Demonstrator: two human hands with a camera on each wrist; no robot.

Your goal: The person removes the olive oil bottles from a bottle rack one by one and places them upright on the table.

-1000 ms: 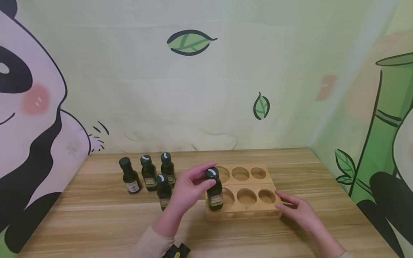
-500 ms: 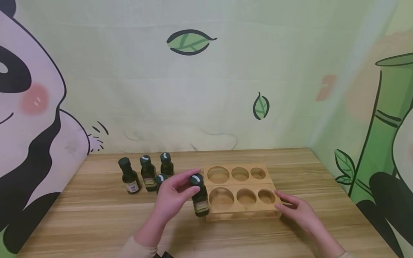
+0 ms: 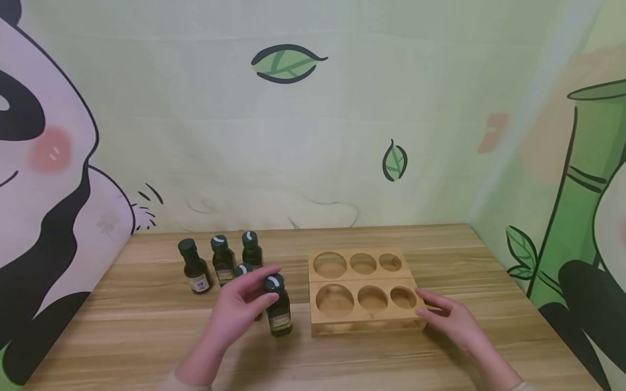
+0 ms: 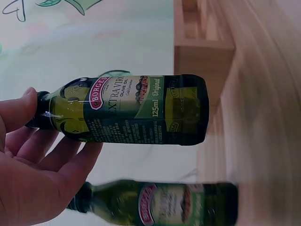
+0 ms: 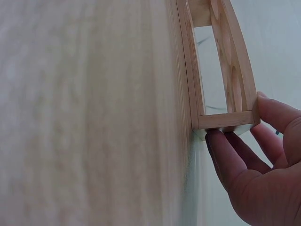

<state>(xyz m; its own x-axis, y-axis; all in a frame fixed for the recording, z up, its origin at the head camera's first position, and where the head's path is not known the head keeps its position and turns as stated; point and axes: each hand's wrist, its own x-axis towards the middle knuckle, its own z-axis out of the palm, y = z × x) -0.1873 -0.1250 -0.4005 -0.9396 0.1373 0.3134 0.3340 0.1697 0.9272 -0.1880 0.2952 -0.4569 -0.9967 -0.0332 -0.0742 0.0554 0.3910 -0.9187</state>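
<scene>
My left hand (image 3: pixel 239 309) grips a small dark green olive oil bottle (image 3: pixel 280 315) by its capped neck, thumb on one side and fingers on the other. In the left wrist view this olive oil bottle (image 4: pixel 127 110) shows its Borges label, with a second bottle (image 4: pixel 160 205) beside it. To its right lies the wooden rack (image 3: pixel 362 283), with two rows of round holes in several sizes, all vacant. My right hand (image 3: pixel 452 320) holds the rack's front right corner, the thumb at the top edge and fingertips against the end piece (image 5: pixel 225 120) in the right wrist view.
A dark bottle with a white label (image 3: pixel 198 271) stands at the far left. Beside it are two green-capped bottles, one nearer (image 3: pixel 223 263) and one farther right (image 3: pixel 251 250). Another bottle (image 3: pixel 243 270) is mostly hidden behind my left hand. A printed cloth backdrop (image 3: pixel 313 136) rises behind the table.
My left hand has carried the olive oil bottle leftward and nearer to me, from over the rack's left front hole to beside the rack. The right hand and rack stayed in place.
</scene>
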